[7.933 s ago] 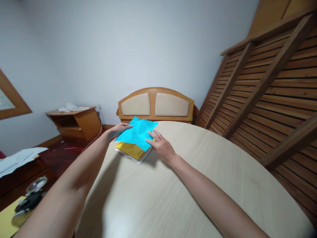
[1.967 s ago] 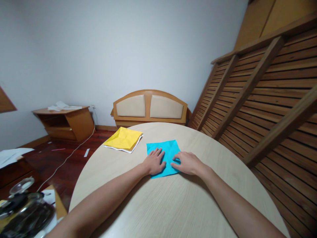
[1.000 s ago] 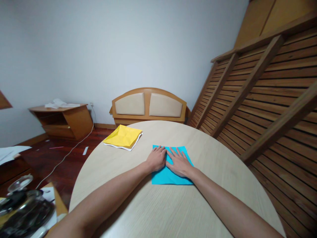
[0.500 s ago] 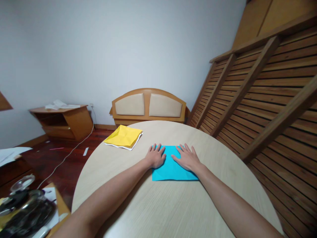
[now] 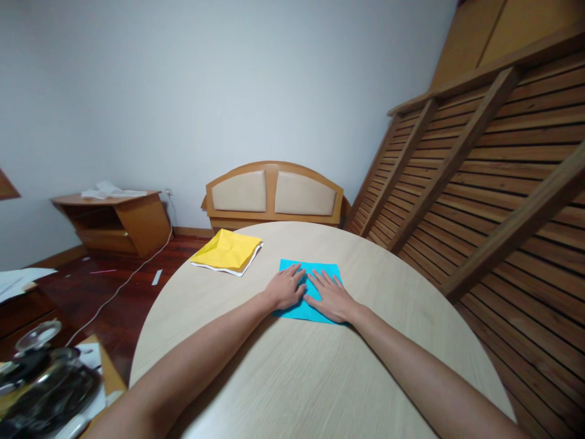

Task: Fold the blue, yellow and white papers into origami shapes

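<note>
– One round table (image 5: pixel 292 378) first: pale wood grain, fills the near half of the view. Stands beside a slatted wooden wall (image 5: pixel 503 183) on the right, with a padded bench back (image 5: pixel 274 195) just past the far edge.

– And on top?

– Two lots of paper. Far left, a yellow stack (image 5: pixel 226 250), slightly creased, with a white sheet peeking out underneath. Lies well apart from either hand. Nearer and to the right of that, a blue sheet (image 5: pixel 320 271), flat on the wood around the middle of the table.

– Held?

– Not gripped, no. Left hand (image 5: pixel 284 288) flat on the sheet's left part, fingers spread and straight, nothing pinched. Right hand (image 5: pixel 329 297) just beside, palm down, opened wide, over the near right part. Nearly touching at the fingertips, above the middle of the blue.

– Step in hand, then?

– Looks like pressing and smoothing the blue sheet against the tabletop.

– Next move?

– Calls, probably, for one palm kept down as an anchor against sliding on the smooth wood. Also for a light pinch at a corner to lift an edge, and care over square edges. Cannot tell from here whether single or already doubled over.
</note>
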{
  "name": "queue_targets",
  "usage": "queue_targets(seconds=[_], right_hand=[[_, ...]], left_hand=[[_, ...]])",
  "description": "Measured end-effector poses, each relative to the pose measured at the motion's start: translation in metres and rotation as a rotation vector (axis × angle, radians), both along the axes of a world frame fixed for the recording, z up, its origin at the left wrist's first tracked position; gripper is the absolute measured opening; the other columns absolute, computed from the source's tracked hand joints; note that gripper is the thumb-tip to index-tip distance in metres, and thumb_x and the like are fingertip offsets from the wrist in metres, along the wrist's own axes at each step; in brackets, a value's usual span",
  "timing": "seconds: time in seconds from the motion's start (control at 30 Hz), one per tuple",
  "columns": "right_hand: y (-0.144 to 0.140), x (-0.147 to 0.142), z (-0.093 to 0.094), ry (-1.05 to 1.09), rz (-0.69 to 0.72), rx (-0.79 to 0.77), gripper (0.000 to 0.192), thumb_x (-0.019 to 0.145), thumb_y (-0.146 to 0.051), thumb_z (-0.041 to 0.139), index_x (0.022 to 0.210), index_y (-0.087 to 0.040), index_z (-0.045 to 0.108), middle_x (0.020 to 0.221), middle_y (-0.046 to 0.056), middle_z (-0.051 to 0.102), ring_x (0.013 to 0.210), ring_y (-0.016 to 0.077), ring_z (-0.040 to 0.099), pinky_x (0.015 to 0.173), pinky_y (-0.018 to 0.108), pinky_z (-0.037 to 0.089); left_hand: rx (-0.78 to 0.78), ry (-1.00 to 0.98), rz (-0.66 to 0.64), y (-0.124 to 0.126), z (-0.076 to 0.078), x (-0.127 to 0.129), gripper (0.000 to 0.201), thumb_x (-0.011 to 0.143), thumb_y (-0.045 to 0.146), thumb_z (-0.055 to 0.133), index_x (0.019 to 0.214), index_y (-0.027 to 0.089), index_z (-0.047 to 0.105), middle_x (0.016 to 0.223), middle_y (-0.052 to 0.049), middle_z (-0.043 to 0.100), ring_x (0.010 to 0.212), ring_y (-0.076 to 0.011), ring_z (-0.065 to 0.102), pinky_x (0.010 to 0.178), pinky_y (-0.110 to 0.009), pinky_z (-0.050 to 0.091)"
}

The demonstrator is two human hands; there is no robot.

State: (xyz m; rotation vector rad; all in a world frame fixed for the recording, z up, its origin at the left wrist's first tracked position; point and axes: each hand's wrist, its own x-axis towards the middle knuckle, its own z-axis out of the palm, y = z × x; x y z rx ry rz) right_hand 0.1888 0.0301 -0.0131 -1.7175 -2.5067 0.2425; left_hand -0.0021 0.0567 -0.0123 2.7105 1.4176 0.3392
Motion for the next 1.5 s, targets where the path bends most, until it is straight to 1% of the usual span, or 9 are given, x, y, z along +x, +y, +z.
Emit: queue_targets(seconds=[0.13, 0.43, 0.6, 0.73, 0.9, 1.03, 1.23, 1.4, 1.5], right_hand=[[0.004, 0.009, 0.001, -0.003, 0.055, 0.001, 0.084, 0.092, -0.073, 0.030, 0.158, -0.022, 0.022, 0.165, 0.007, 0.016, 0.152, 0.0331, 0.009, 0.121, 0.054, 0.009], [0.009, 0.043, 0.002, 0.014, -0.010, 0.059, 0.079, 0.094, -0.068, 0.035, 0.157, -0.020, 0.028, 0.164, 0.009, 0.021, 0.151, 0.0321, 0.015, 0.121, 0.054, 0.014], [0.004, 0.039, 0.007, 0.103, 0.231, 0.155, 0.066, 0.095, -0.054, 0.047, 0.153, -0.025, 0.037, 0.160, 0.007, 0.033, 0.150, 0.0262, 0.022, 0.122, 0.050, 0.012], [0.001, 0.036, 0.007, 0.121, 0.248, -0.002, 0.068, 0.095, -0.064, 0.042, 0.153, -0.028, 0.036, 0.162, 0.006, 0.026, 0.150, 0.0280, 0.020, 0.122, 0.050, 0.015], [0.000, 0.042, 0.008, 0.085, 0.203, -0.017, 0.074, 0.094, -0.071, 0.036, 0.155, -0.030, 0.029, 0.164, 0.005, 0.019, 0.151, 0.0295, 0.015, 0.122, 0.051, 0.013], [0.000, 0.045, 0.008, 0.084, 0.207, -0.008, 0.074, 0.094, -0.071, 0.035, 0.155, -0.029, 0.031, 0.164, 0.005, 0.019, 0.152, 0.0288, 0.015, 0.122, 0.048, 0.012], [0.001, 0.046, 0.006, 0.087, 0.215, 0.044, 0.071, 0.095, -0.068, 0.038, 0.153, -0.027, 0.037, 0.162, 0.008, 0.026, 0.150, 0.0298, 0.020, 0.121, 0.051, 0.015], [0.005, 0.045, 0.003, 0.115, 0.282, 0.127, 0.055, 0.099, -0.056, 0.041, 0.141, -0.025, 0.056, 0.150, 0.010, 0.048, 0.142, 0.0310, 0.039, 0.119, 0.052, 0.023], [0.004, 0.045, 0.001, 0.168, 0.311, 0.091, 0.057, 0.098, -0.057, 0.042, 0.143, -0.025, 0.054, 0.151, 0.009, 0.047, 0.141, 0.0303, 0.041, 0.118, 0.048, 0.027]], left_hand=[[-0.149, 0.043, 0.021, -0.004, -0.003, 0.003, 0.059, 0.102, 0.049, 0.027, 0.155, 0.022, 0.029, 0.164, -0.010, 0.019, 0.151, -0.0288, 0.015, 0.121, -0.050, 0.018], [-0.135, 0.080, 0.167, -0.001, -0.002, -0.002, 0.064, 0.100, 0.056, 0.025, 0.156, 0.024, 0.026, 0.164, -0.010, 0.017, 0.151, -0.0353, 0.014, 0.118, -0.056, 0.016], [-0.099, 0.078, 0.189, -0.002, -0.006, -0.001, 0.064, 0.100, 0.057, 0.026, 0.156, 0.025, 0.028, 0.164, -0.011, 0.018, 0.150, -0.0363, 0.015, 0.118, -0.056, 0.016], [-0.119, 0.072, 0.098, -0.004, -0.004, -0.007, 0.063, 0.100, 0.058, 0.026, 0.157, 0.029, 0.025, 0.164, -0.010, 0.016, 0.151, -0.0354, 0.012, 0.119, -0.055, 0.014], [-0.185, 0.145, 0.052, 0.000, 0.004, -0.029, 0.067, 0.100, 0.062, 0.023, 0.158, 0.028, 0.022, 0.165, -0.009, 0.013, 0.151, -0.0348, 0.012, 0.119, -0.056, 0.015], [-0.042, 0.163, 0.085, 0.002, 0.011, -0.044, 0.062, 0.102, 0.053, 0.033, 0.155, 0.023, 0.029, 0.163, -0.012, 0.022, 0.150, -0.0357, 0.016, 0.119, -0.057, 0.015], [-0.104, 0.055, -0.275, -0.011, 0.014, -0.034, 0.064, 0.102, 0.058, 0.028, 0.158, 0.030, 0.019, 0.165, -0.006, 0.014, 0.152, -0.0266, 0.016, 0.122, -0.048, 0.017], [-0.167, 0.094, -0.234, -0.014, 0.005, -0.026, 0.065, 0.100, 0.062, 0.029, 0.157, 0.029, 0.024, 0.165, -0.007, 0.012, 0.152, -0.0329, 0.010, 0.120, -0.055, 0.014], [-0.151, 0.073, -0.209, -0.012, 0.001, -0.028, 0.064, 0.101, 0.061, 0.029, 0.157, 0.030, 0.024, 0.165, -0.006, 0.013, 0.152, -0.0329, 0.011, 0.120, -0.055, 0.015]])
